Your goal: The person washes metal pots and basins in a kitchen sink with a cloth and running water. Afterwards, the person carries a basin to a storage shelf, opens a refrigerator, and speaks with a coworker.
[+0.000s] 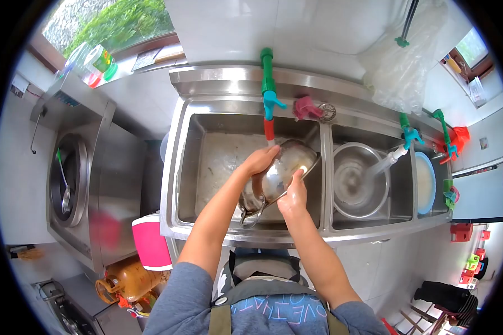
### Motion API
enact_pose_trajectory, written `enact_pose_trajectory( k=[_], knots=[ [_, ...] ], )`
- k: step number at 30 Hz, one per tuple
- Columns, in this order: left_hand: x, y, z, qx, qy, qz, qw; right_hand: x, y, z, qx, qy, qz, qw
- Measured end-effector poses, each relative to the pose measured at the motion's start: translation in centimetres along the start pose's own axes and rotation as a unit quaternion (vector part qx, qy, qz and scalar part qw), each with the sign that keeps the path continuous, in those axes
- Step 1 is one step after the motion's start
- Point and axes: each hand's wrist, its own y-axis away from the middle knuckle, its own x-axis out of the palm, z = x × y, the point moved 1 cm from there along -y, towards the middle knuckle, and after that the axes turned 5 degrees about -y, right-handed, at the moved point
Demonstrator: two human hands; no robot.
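A shiny stainless steel pot [288,164] is tilted on its side in the left sink basin [207,145], below the tap's red outlet [269,129]. Loop-like metal handles [261,205] show at its lower end. My left hand [261,161] is closed against the pot's upper left side, close under the outlet, its fingertips partly hidden. My right hand [294,196] grips the rim on the near right side, thumb up along the metal. The inside of the pot faces away from view.
Right of the divider, water runs from a white spout [395,155] into a round metal basin [359,181]. A pink cloth [307,108] and a drain strainer [327,113] lie on the back ledge. A wok stove [70,178] with a ladle [66,195] stands left, above an orange gas cylinder [134,279].
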Motion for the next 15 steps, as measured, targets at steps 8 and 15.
enact_pose_trajectory(
  k=[8, 15],
  knots=[
    [7.0, 1.9, 18.9, -0.116, 0.177, -0.284, 0.935, -0.5, -2.2, 2.4, -0.052, 0.017, -0.098, 0.994],
    [9.3, 12.0, 5.4, -0.16, 0.85, -0.118, 0.487, -2.4, -2.8, 0.9, -0.017, -0.029, -0.089, 0.995]
  ],
)
